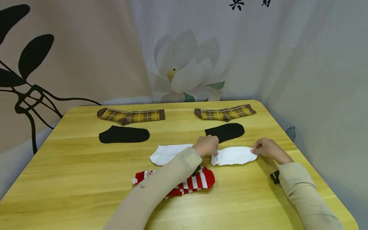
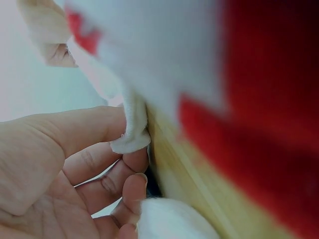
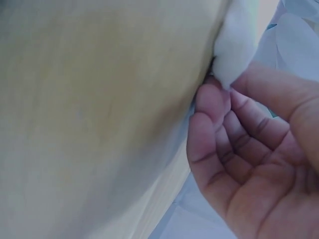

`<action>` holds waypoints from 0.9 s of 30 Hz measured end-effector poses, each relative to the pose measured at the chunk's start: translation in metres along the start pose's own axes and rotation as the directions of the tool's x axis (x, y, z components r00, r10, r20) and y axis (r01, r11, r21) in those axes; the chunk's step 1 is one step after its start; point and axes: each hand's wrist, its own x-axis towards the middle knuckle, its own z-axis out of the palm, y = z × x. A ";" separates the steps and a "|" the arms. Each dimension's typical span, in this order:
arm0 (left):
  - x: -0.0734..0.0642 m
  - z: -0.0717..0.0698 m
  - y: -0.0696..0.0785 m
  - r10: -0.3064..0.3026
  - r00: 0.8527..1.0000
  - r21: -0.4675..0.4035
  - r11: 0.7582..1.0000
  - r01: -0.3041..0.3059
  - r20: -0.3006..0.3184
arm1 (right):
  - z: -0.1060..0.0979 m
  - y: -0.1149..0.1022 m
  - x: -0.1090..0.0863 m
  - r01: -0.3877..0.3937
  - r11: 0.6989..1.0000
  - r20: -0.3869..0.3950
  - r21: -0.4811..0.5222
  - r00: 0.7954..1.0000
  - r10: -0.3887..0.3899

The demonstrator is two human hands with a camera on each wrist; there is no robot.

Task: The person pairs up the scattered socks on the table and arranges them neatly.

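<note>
A white sock [image 1: 234,156] lies flat on the right half of the table, stretched between both hands. My left hand [image 1: 206,146] pinches its left, open end; in the left wrist view the thumb and fingers [image 2: 99,124] meet on the cuff [image 2: 133,124]. At the other end my right hand [image 1: 268,149] pinches the toe, and the right wrist view shows the white tip [image 3: 232,50] between thumb and forefinger. Left of it lies a second white sock [image 1: 169,154], partly behind the left forearm. Red-and-white striped socks [image 1: 198,181] lie nearer, partly covered by the left sleeve.
Two black socks [image 1: 124,134] lie behind the white ones; the right black sock [image 1: 227,131] is partly hidden by the left hand. Two yellow-brown plaid socks [image 1: 143,116] lie along the back of the wooden table [image 1: 86,185]. A printed curtain [image 1: 115,57] hangs behind.
</note>
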 end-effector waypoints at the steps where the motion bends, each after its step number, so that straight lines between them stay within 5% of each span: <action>1: 0.000 -0.001 0.000 0.002 1.000 0.013 1.000 -0.002 0.000 | 0.000 0.000 0.001 -0.001 1.000 0.000 -0.004 1.000 0.001; 27: -0.008 -0.008 0.008 0.027 0.999 0.128 0.991 -0.032 0.042 | -0.002 -0.007 -0.009 0.045 0.999 -0.002 -0.028 0.999 -0.045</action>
